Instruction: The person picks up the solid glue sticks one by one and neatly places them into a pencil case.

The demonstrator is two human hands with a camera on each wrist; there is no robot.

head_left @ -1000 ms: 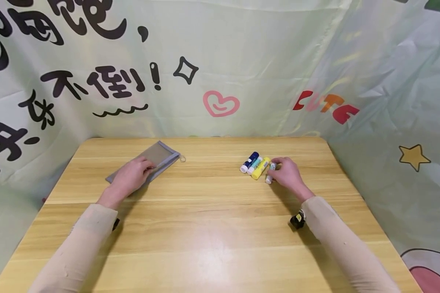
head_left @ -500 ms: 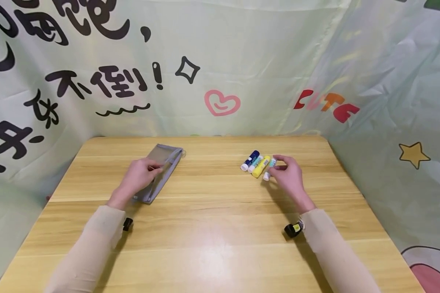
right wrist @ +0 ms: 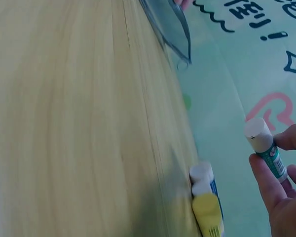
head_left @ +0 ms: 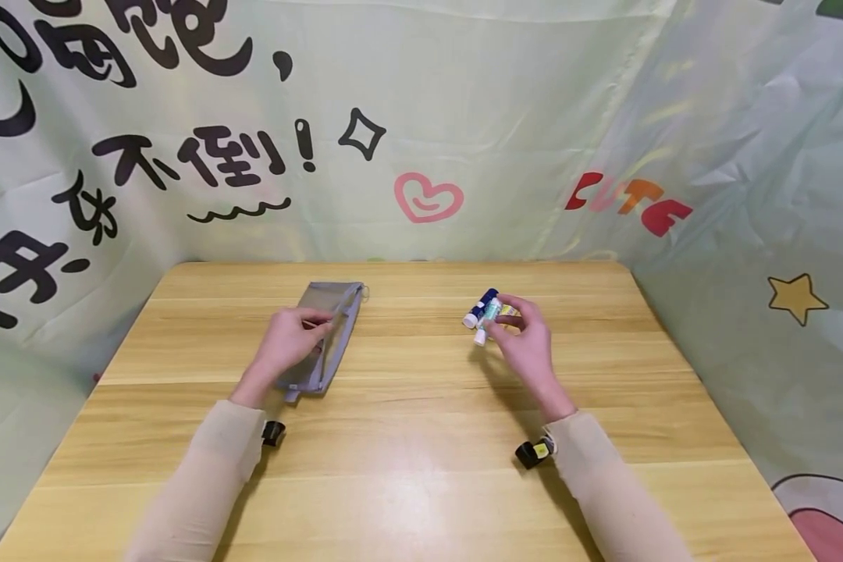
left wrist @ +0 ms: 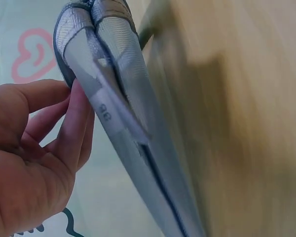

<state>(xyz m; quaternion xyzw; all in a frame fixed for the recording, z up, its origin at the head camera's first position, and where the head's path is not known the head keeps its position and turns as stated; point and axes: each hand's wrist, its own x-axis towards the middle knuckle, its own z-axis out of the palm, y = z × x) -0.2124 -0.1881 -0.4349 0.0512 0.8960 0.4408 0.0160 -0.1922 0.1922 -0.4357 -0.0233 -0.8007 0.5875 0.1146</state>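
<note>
Pouch: grey zip pouch [head_left: 326, 295], on the left over the table [head_left: 407, 437]; I judge it light and soft, easy to bend, best taken by its edge.
Left hand [head_left: 289, 337]: I see thumb and fingers pinching the pouch edge.
Glue stick: white-capped, green-labelled glue stick [right wrist: 266, 145], tilted, raised near the navy stick [head_left: 488, 299] and yellow stick [right wrist: 206, 210]; I expect it light, stiff, rather smooth, best held around its body.
Right hand [head_left: 527, 343]: it holds this stick between thumb and fingers.
Change: since half a second ago, right hand and stick are more leftward, partly hiding the yellow stick; the pouch lies nearer the table's middle.
</note>
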